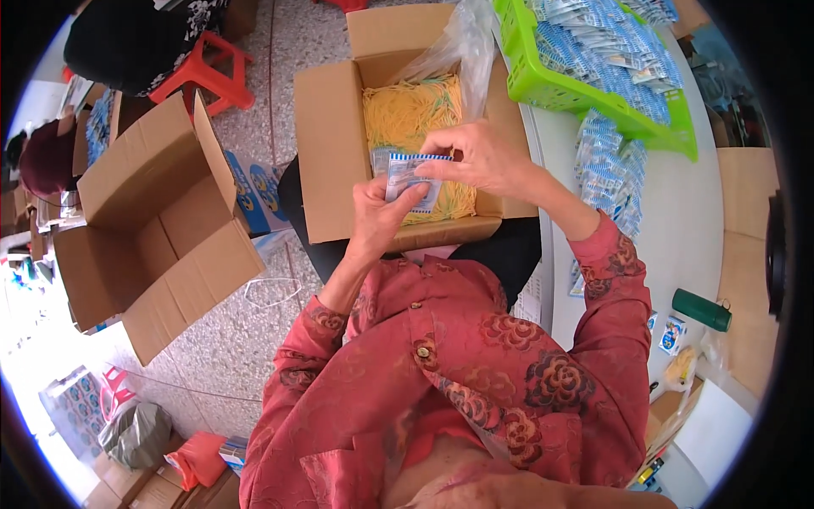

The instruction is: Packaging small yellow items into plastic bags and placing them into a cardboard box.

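My left hand (379,214) grips a small clear packet (413,176) with blue-and-white striped edges, its thumb lying across the front. At the packet's upper right, the thumb and fingers of my right hand (482,159) pinch the packet. What lies inside it is too small to make out. Both hands are above an open cardboard box (326,157) between my knees. Yellow and some greenish string-like pieces (407,110) fill that box, with a clear plastic bag (476,51) spilling over its far right corner.
To the right, a white table (678,220) bears a bright green basket (568,89) heaped with blue-striped packets, more packet strips (606,161) and a green bottle (702,310). At left stand an open cardboard box (161,237) and a red stool (208,72), with a person in dark clothing beyond.
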Tool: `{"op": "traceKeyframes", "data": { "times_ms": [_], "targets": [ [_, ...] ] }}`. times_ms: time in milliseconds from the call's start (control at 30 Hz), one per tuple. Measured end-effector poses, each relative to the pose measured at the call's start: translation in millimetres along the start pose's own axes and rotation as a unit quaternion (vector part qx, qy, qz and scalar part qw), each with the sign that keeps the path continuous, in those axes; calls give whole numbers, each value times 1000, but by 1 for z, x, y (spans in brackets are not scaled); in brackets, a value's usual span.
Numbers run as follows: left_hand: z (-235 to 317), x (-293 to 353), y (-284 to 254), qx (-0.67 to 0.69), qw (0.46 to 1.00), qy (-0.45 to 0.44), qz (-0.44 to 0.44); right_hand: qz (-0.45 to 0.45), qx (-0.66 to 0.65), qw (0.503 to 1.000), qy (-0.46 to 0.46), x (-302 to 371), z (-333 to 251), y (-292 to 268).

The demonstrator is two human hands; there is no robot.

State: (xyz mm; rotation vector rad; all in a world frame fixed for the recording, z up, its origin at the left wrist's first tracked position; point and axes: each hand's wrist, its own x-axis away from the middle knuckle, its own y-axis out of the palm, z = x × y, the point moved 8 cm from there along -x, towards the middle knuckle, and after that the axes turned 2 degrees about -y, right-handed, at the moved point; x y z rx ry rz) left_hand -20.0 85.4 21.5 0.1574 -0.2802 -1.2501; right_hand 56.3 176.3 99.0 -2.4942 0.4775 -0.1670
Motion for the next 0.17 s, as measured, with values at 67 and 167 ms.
{"op": "traceKeyframes", "data": {
  "times_ms": [67,167],
  "targets": [
    [0,2,-1,-2,1000,7,4,-37,61,997,-8,-1,3,11],
    [-10,6,-6,-55,998,-40,-4,-16,76,997,-17,-2,3,15]
  ]
}}
